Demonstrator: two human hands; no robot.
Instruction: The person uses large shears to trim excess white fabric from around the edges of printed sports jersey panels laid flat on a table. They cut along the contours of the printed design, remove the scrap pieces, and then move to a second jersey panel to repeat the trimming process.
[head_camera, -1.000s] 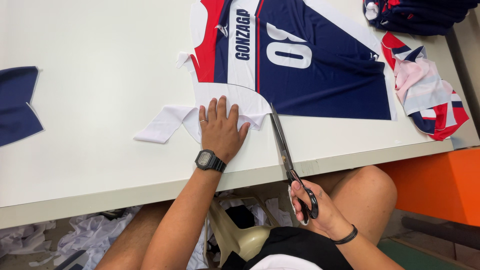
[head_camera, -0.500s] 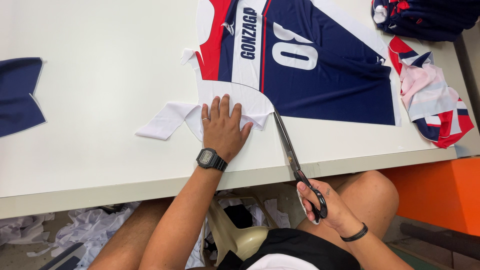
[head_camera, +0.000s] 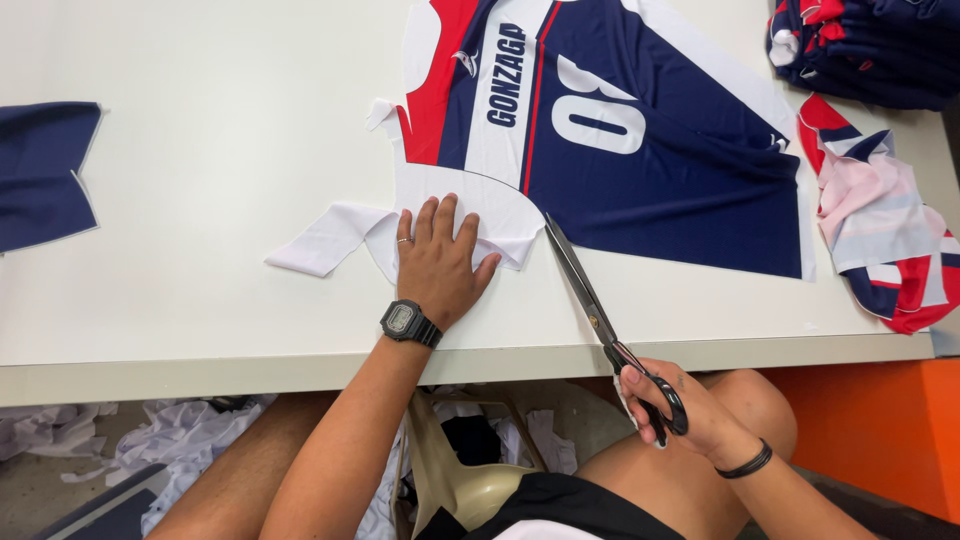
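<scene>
Navy fabric piece (head_camera: 45, 170), stacked jerseys (head_camera: 865, 45), paper scraps (head_camera: 180, 440) underneath.

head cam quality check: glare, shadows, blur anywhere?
Head view: even, soft light, with no hard glare on the white table; only a faint shadow beside the left hand and along the scissors. The printed fabric panel and right hand are sharp. Straight table edges bow slightly, suggesting wide-angle distortion; under the table is dimmer.

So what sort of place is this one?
Probably a garment cutting workshop: a printed jersey panel on a white cutting table, scissors in the right hand, and fabric scraps underneath.
</scene>
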